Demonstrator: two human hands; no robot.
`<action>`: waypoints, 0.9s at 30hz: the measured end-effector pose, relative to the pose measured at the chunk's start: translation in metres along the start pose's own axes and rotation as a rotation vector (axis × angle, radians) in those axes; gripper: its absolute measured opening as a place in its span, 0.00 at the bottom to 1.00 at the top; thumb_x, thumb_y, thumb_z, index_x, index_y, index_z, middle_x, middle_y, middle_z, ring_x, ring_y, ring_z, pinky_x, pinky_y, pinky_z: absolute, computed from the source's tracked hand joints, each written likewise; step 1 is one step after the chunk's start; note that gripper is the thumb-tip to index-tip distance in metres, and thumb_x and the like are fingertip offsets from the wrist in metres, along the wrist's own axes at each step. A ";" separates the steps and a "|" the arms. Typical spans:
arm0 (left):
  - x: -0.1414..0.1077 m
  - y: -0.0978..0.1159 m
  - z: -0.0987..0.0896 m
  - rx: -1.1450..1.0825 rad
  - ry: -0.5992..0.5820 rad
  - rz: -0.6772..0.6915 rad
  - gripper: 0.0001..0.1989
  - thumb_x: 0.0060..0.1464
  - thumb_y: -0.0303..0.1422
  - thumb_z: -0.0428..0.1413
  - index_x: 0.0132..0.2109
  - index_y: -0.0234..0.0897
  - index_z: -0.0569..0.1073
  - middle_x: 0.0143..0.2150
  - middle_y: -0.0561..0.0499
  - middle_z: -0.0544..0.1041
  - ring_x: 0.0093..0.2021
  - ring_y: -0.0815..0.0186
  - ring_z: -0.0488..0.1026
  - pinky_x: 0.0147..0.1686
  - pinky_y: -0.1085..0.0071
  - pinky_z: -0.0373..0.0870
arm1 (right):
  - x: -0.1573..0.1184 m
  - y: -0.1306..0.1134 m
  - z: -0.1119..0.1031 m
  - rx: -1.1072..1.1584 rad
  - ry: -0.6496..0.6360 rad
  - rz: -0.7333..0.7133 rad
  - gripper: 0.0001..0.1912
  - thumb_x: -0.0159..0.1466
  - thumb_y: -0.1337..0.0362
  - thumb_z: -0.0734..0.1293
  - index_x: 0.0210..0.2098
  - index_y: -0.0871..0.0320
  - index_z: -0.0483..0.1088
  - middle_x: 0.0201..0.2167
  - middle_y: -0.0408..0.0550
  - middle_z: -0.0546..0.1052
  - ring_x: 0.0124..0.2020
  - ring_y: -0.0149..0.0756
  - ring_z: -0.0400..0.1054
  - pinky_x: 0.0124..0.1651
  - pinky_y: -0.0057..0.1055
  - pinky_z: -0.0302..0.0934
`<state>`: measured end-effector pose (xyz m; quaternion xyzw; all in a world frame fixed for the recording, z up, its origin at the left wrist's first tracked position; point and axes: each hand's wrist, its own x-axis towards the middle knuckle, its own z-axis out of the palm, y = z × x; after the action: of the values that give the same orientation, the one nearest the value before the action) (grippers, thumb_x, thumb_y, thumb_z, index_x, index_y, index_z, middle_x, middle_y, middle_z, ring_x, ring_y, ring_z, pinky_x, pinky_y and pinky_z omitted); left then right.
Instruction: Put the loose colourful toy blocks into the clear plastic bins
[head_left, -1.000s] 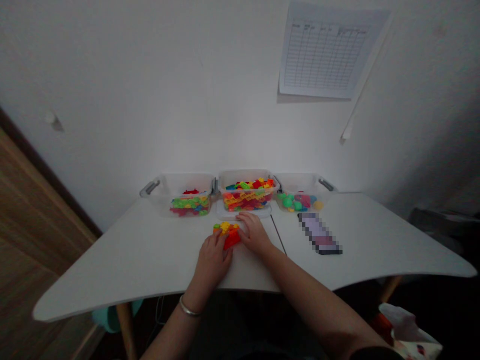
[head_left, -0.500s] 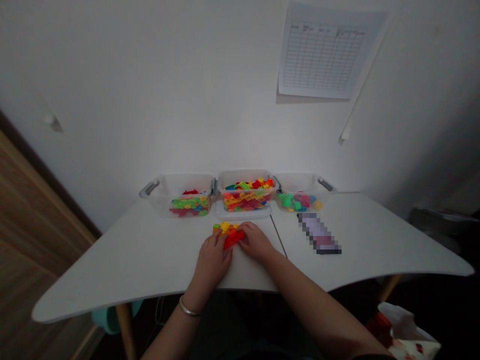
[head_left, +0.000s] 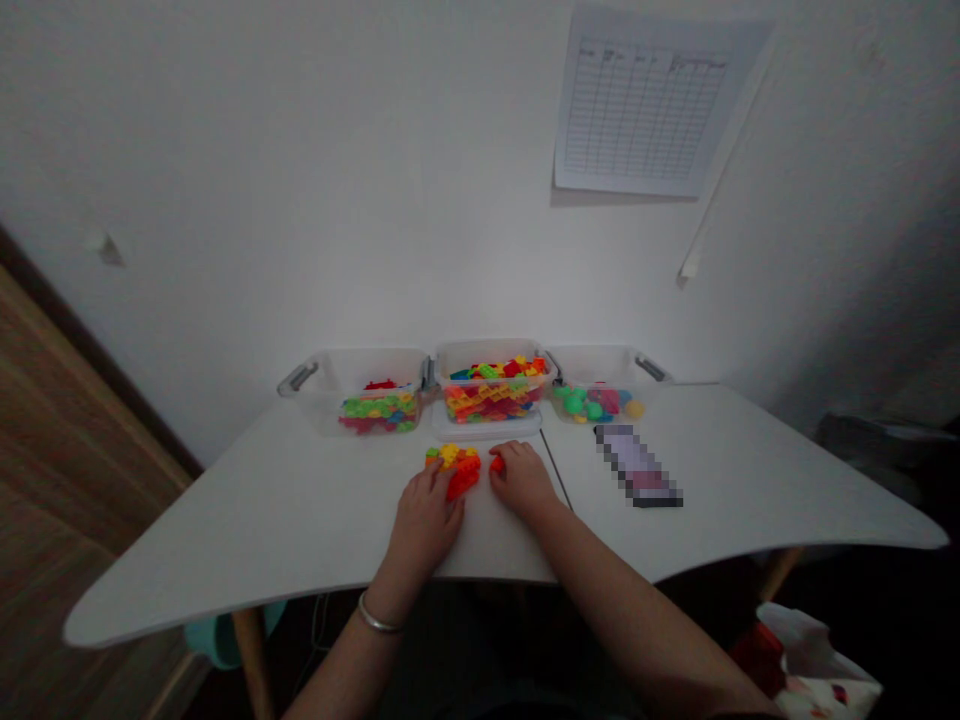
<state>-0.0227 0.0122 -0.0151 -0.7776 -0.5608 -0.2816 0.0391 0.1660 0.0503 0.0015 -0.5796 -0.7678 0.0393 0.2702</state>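
Observation:
My left hand point(head_left: 426, 515) rests on the table with its fingers closed on a cluster of building bricks. Red bricks point(head_left: 465, 477) form the cluster's near right side, and yellow bricks point(head_left: 451, 454) with a bit of orange and green lie behind them. Part of the cluster is hidden under the fingers. A short gap to the right, my right hand point(head_left: 523, 480) pinches a small red brick point(head_left: 497, 464) between thumb and fingertips, apart from the cluster.
Behind the hands stand a left clear bin point(head_left: 322, 410) of colourful pieces, a middle bin point(head_left: 442, 375) heaped with bricks on a lid point(head_left: 487, 431), and a right bin point(head_left: 645, 385) with round pieces. A blurred phone point(head_left: 637, 465) lies right on the white table point(head_left: 300, 530).
My right hand has moved slightly right, away from the cluster, with a small red brick in its fingers. My left hand has stayed in place on the cluster.

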 end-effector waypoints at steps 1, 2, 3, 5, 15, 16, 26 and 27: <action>0.000 0.000 0.000 -0.003 0.000 -0.002 0.20 0.56 0.31 0.52 0.56 0.33 0.70 0.59 0.35 0.70 0.59 0.52 0.68 0.58 0.54 0.66 | 0.000 0.000 -0.001 -0.011 -0.001 0.010 0.15 0.62 0.65 0.66 0.47 0.60 0.73 0.46 0.52 0.77 0.48 0.44 0.66 0.54 0.37 0.59; 0.000 0.000 0.000 -0.005 0.000 -0.003 0.20 0.56 0.31 0.52 0.56 0.33 0.70 0.59 0.36 0.70 0.59 0.52 0.68 0.58 0.54 0.66 | 0.000 0.000 -0.001 -0.021 -0.001 0.021 0.15 0.62 0.63 0.67 0.47 0.60 0.73 0.45 0.53 0.77 0.48 0.45 0.67 0.54 0.37 0.59; 0.000 0.000 0.001 -0.006 0.002 -0.003 0.20 0.56 0.32 0.52 0.56 0.33 0.70 0.59 0.36 0.70 0.58 0.52 0.68 0.58 0.54 0.66 | 0.000 0.000 -0.002 -0.031 -0.003 0.035 0.15 0.63 0.61 0.67 0.47 0.60 0.74 0.44 0.53 0.77 0.48 0.45 0.67 0.53 0.37 0.59; 0.000 -0.001 0.001 -0.005 0.008 -0.002 0.20 0.56 0.32 0.52 0.56 0.34 0.70 0.59 0.36 0.70 0.58 0.52 0.68 0.58 0.53 0.66 | 0.001 -0.001 -0.004 -0.048 -0.007 0.066 0.13 0.63 0.59 0.67 0.44 0.59 0.74 0.43 0.53 0.77 0.47 0.44 0.67 0.51 0.36 0.60; 0.000 0.001 -0.002 0.027 -0.015 0.006 0.20 0.57 0.32 0.51 0.56 0.31 0.70 0.59 0.35 0.70 0.58 0.52 0.68 0.58 0.54 0.66 | 0.002 0.009 0.004 0.139 0.027 0.046 0.12 0.62 0.66 0.66 0.45 0.57 0.75 0.45 0.51 0.76 0.48 0.39 0.68 0.54 0.34 0.61; 0.000 0.001 -0.002 0.027 -0.021 0.007 0.21 0.57 0.32 0.51 0.56 0.31 0.70 0.59 0.35 0.70 0.58 0.52 0.68 0.58 0.54 0.66 | 0.003 0.010 0.006 0.183 0.042 0.042 0.13 0.62 0.67 0.65 0.46 0.57 0.74 0.45 0.50 0.76 0.47 0.38 0.69 0.54 0.34 0.62; -0.001 -0.002 0.001 -0.012 0.006 -0.009 0.19 0.57 0.33 0.51 0.55 0.35 0.70 0.59 0.37 0.69 0.58 0.52 0.68 0.58 0.52 0.66 | 0.045 0.013 -0.034 0.252 0.344 -0.026 0.12 0.63 0.64 0.64 0.46 0.58 0.71 0.43 0.53 0.76 0.43 0.41 0.69 0.49 0.37 0.63; -0.001 -0.002 0.001 -0.009 0.001 -0.010 0.20 0.57 0.33 0.51 0.56 0.35 0.70 0.60 0.37 0.69 0.58 0.52 0.68 0.58 0.52 0.66 | 0.052 0.012 -0.044 0.225 0.366 -0.038 0.12 0.63 0.64 0.64 0.45 0.58 0.71 0.43 0.53 0.76 0.45 0.42 0.69 0.51 0.38 0.62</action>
<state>-0.0238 0.0124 -0.0170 -0.7748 -0.5635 -0.2845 0.0345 0.1878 0.0902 0.0537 -0.5287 -0.7075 0.0140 0.4688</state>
